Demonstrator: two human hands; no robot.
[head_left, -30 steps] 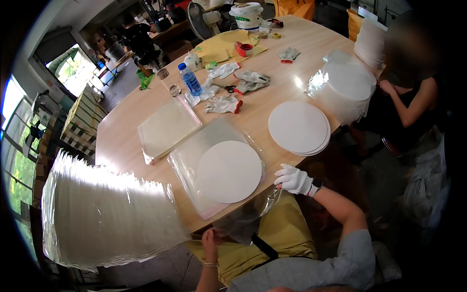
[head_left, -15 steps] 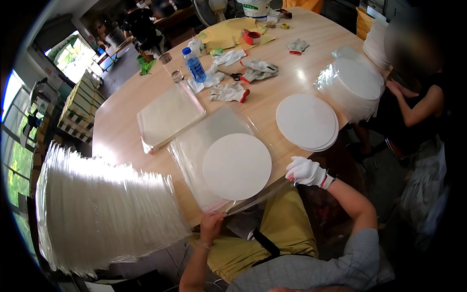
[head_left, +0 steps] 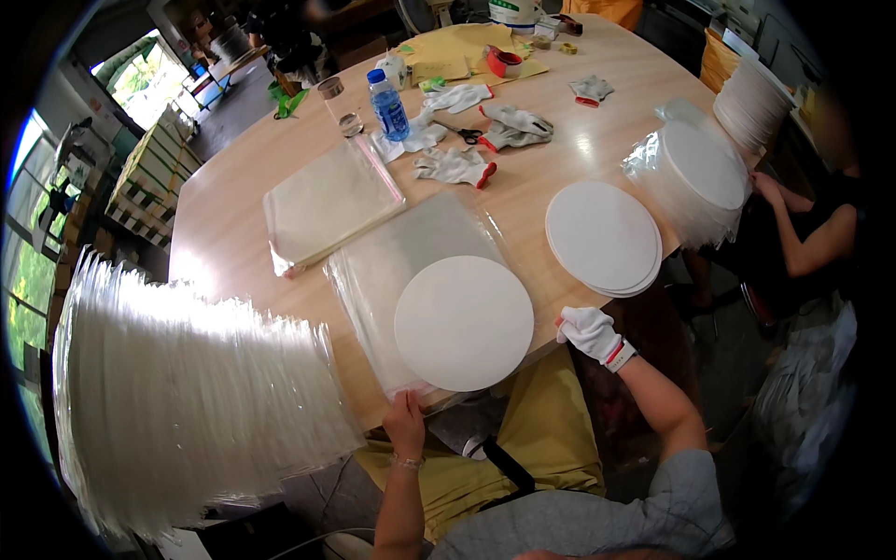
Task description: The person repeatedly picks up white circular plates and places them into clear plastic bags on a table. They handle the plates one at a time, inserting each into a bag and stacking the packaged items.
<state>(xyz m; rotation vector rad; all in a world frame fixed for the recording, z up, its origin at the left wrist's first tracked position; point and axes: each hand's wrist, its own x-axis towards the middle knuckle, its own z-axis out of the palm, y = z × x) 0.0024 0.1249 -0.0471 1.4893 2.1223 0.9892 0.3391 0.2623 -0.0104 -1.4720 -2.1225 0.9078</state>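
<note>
A white round board [head_left: 464, 323] lies at the near table edge, over a stack of clear plastic bags [head_left: 411, 238]; whether it is inside the top bag I cannot tell. My bare left hand [head_left: 404, 425] pinches the bags' near edge, left of the board's lower rim. To the right of the board, just off the table edge, is my right hand [head_left: 593, 336] in a white glove. Its fingers are curled closed, and what they hold, if anything, is hidden. Beyond it sits a small pile of white round boards [head_left: 603, 233].
Filled clear bags form a tall stack [head_left: 196, 392] at left. More flat bags [head_left: 336, 205] lie behind. Farther back are a blue bottle [head_left: 388, 107], work gloves [head_left: 455, 166], scissors [head_left: 467, 133] and red tape [head_left: 503, 62]. At right, a co-worker's hand [head_left: 769, 189] is beside bagged boards [head_left: 702, 163].
The clear film stretched between my hands no longer shows taut. My right hand's fingers have curled in more. My left hand stays at the bag's edge, and the view has shifted slightly.
</note>
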